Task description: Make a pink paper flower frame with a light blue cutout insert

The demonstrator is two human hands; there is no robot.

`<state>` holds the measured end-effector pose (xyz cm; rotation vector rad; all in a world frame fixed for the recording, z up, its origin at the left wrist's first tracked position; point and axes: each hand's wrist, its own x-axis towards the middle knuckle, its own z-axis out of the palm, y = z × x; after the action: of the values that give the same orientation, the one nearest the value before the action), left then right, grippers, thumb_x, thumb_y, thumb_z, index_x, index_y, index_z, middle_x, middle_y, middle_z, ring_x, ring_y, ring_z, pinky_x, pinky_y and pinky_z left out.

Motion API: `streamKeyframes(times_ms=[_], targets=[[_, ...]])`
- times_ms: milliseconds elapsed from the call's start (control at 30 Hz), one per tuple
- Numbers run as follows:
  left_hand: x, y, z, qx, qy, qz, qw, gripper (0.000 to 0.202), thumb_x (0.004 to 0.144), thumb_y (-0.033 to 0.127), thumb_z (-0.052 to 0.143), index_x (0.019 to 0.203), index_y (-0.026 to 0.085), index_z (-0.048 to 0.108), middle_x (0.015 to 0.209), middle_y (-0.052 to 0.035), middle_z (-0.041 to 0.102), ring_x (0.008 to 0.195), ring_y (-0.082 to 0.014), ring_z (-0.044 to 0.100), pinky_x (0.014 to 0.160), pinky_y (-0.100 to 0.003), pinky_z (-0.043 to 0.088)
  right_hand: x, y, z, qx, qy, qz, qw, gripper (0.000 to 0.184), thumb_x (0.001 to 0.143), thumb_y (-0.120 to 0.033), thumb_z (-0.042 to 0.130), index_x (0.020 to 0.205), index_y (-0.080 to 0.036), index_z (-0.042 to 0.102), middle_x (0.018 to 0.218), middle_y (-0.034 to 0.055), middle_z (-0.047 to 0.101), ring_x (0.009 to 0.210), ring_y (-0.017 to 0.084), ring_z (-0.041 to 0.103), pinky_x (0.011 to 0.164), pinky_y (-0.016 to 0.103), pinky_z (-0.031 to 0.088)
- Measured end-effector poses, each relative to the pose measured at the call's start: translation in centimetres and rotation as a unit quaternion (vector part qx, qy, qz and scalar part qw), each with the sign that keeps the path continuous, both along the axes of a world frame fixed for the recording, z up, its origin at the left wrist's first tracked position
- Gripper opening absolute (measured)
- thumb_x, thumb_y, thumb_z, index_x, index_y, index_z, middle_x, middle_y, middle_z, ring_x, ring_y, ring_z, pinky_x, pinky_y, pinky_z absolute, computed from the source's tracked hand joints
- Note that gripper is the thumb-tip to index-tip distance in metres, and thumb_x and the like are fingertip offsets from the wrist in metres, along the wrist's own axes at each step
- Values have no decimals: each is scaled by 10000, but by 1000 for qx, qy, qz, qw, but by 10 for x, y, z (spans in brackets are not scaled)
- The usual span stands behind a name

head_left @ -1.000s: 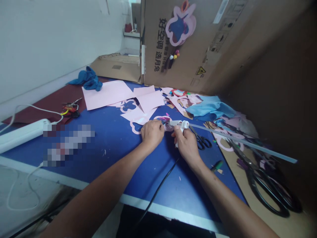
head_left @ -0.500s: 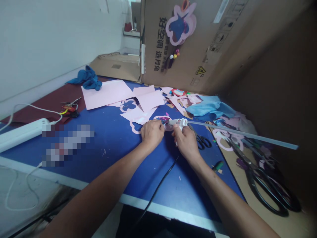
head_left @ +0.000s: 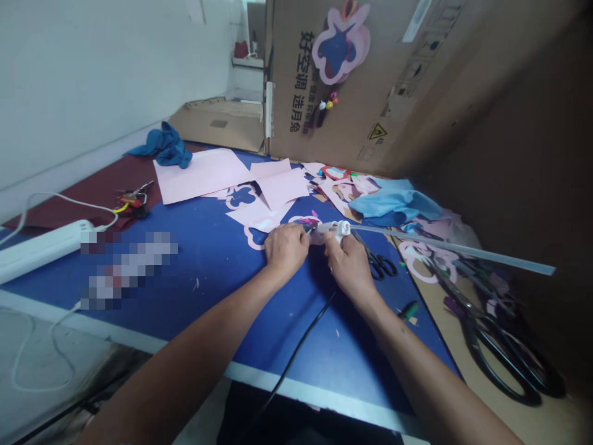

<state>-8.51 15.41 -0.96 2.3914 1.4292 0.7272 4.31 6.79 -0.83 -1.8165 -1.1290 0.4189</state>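
In the middle of the blue table, my right hand is wrapped round a white hot glue gun. A long clear glue stick juts from its back end to the right. My left hand is closed with fingers curled down at a pink paper cutout with a wavy outline. The nozzle points left, close to the left fingertips. Something dark and magenta lies on the cutout there; its details are hidden by the hand. A black cord runs from beneath the right hand to the table's front edge.
Black-handled scissors lie right of my right hand, larger shears further right. Pink sheets, a light blue cloth and paper scraps lie behind. A white power strip is at left; a cardboard box stands at the back.
Both hands stay in nearly the same place with the glue gun at the cutout. The glue stick's far end has shifted very slightly; the whole view moves a little.
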Motion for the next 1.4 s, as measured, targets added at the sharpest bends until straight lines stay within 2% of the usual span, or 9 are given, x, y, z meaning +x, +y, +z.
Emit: streamKeyframes(times_ms=[200, 433, 867, 1033, 1133, 1267, 1333, 1400], targets=[[0, 0, 0, 0, 5, 6, 1000, 223, 997, 231, 601, 883, 260, 790, 1050, -48, 816, 1001, -242, 731, 884, -362, 520, 0, -5, 1, -9, 6, 14, 1000, 479, 1037, -661, 504, 802, -252, 591, 606, 30, 624, 552, 217, 576, 540, 307, 368], [1, 0, -3, 13, -6, 12, 1000, 207, 984, 233, 610, 897, 261, 795, 1086, -38, 826, 1027, -249, 739, 864, -365, 518, -1, -14, 4, -9, 6, 35, 999, 490, 1030, -668, 505, 845, -238, 649, 654, 50, 684, 593, 230, 620, 561, 311, 407], [0, -1, 0, -6, -3, 8, 1000, 231, 984, 223, 593, 920, 274, 809, 1074, -50, 816, 1030, -252, 731, 887, -365, 525, 5, -13, 0, 18, 1, 3, 1000, 494, 1018, -678, 520, 855, -233, 660, 650, 56, 685, 614, 245, 629, 568, 318, 421], [1, 1, -2, -3, -1, 11, 1000, 230, 984, 224, 593, 942, 269, 815, 1096, -55, 820, 1050, -250, 733, 910, -360, 526, 3, -12, 4, 16, 21, 4, 1000, 538, 1010, -699, 524, 850, -211, 686, 696, 65, 702, 627, 237, 643, 571, 316, 441], [1, 1, -2, -4, -6, 11, 1000, 220, 985, 227, 600, 928, 264, 809, 1094, -53, 821, 1055, -248, 733, 915, -365, 526, 1, -22, 11, 11, 50, -7, 999, 587, 1000, -723, 528, 847, -186, 712, 683, 56, 679, 570, 215, 615, 539, 317, 443], [0, -1, -2, -6, -9, -1, 1000, 142, 963, 293, 680, 883, 260, 792, 1052, -44, 816, 1050, -257, 726, 904, -376, 528, -2, -46, 21, 8, 89, -48, 995, 618, 1001, -732, 532, 907, -166, 760, 644, 25, 630, 537, 193, 582, 514, 308, 444], [0, -2, -2, 3, -9, -12, 1000, 118, 958, 310, 702, 979, 266, 809, 1102, -41, 814, 1081, -259, 717, 931, -380, 525, -1, -60, 22, 10, 84, -59, 995, 638, 1004, -742, 524, 895, -166, 775, 645, 24, 619, 545, 188, 578, 524, 306, 447], [0, -3, -2, 12, -2, -27, 1000, 204, 972, 327, 699, 1138, 284, 810, 1202, -40, 801, 1122, -258, 704, 966, -384, 519, 1, -70, 22, 15, 84, -62, 994, 656, 1000, -757, 524, 875, -168, 785, 654, 31, 622, 557, 188, 577, 525, 305, 443]])
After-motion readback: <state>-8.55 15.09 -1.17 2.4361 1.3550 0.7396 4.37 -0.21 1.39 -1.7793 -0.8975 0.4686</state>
